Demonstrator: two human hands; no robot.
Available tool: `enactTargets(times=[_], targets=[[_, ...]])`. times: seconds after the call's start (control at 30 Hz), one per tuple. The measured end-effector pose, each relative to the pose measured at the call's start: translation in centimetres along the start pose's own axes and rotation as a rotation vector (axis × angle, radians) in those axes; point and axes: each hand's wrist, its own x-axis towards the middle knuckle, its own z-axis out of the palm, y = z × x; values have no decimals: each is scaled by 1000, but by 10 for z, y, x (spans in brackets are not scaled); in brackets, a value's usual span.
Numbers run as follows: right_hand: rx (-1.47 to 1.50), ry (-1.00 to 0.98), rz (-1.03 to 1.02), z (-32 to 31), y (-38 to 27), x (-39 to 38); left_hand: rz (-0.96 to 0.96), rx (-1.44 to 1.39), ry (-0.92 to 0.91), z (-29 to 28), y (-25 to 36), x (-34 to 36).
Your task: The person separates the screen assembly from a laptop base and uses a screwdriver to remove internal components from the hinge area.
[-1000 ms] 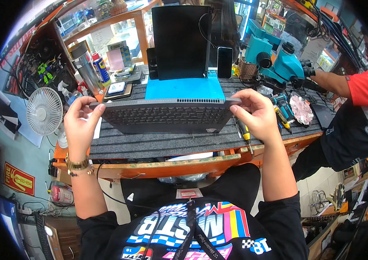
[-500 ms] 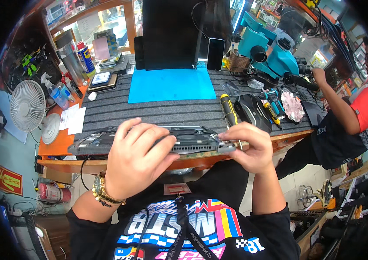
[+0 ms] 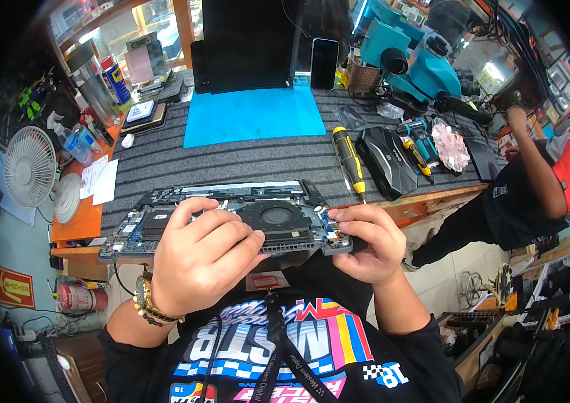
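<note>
Laptop base, its inner side turned up so that a round black fan and blue-green circuit boards show, is held level over the near edge of the bench, just above the person's chest. The left hand lies over the middle of it from the near side, fingers curled and pressed down on the boards beside the fan, thumb at the near rim. A gold wristwatch sits on that wrist. The right hand grips the base's right corner, fingers folded together and pinching the edge.

A grey ribbed mat covers the bench, and a bright blue rectangular mat lies on it farther back, in front of a dark upright screen. A black phone leans beside the screen. Right of the base lies a yellow-and-black screwdriver, then a black case and a small teal power tool. A teal microscope stands at the back right.

At the back left stands a blue-and-yellow spray can with a red cap, next to a steel cylinder. White paper slips lie at the bench's left end, near a white desk fan. Low on the left wall hangs a red rectangular sign with yellow lettering, and a red cylinder lies below the bench. Another person in a red-and-black shirt stands at the right end.
</note>
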Motion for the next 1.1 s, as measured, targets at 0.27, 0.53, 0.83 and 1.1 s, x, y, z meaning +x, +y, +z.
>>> enactTargets(times=[0.27, 0.53, 0.83, 1.1], targets=[[1, -6, -7, -1, 0, 2, 12, -7, 5, 0, -1, 0], [-25, 19, -9, 4, 0, -2, 16, -25, 12, 1, -2, 1], [78, -30, 15, -2, 6, -1, 22, -22, 14, -1, -2, 3], [267, -141, 125, -12, 1, 10, 8, -18, 10, -1, -2, 4]])
